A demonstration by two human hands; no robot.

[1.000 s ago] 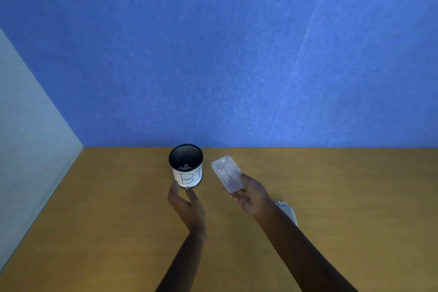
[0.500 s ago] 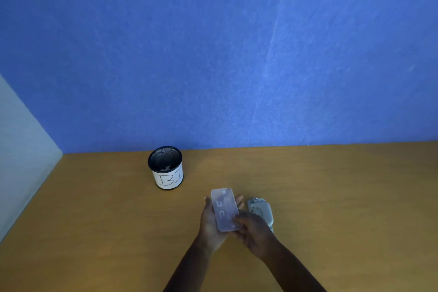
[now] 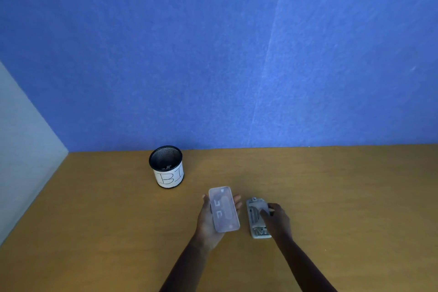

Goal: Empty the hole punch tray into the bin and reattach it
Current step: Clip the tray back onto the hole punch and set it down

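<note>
the left hand (image 3: 208, 218) is turned palm up above the wooden desk (image 3: 94, 232), fingers partly curled. it cradles the clear plastic tray (image 3: 224, 208), which lies flat across the palm with its long axis pointing away from the person. the thumb sits along the tray's left edge and the fingertips show past its right edge. moulded marks are visible through the tray's surface; whether any paper bits are inside cannot be told.

the right hand (image 3: 277, 220) rests on the grey metal hole punch (image 3: 257, 218), which lies on the desk just to the right of the tray, apart from it. the fingers are bent over the right side and top of the punch, closed around its body; the punch is in contact with the desk.

the bin (image 3: 167, 167), a black mesh cup with a white label, stands upright on the desk farther back and to the left, near the blue wall (image 3: 213, 54). dark scraps lie at its bottom. a pale panel (image 3: 21, 149) borders the desk on the left.
</note>
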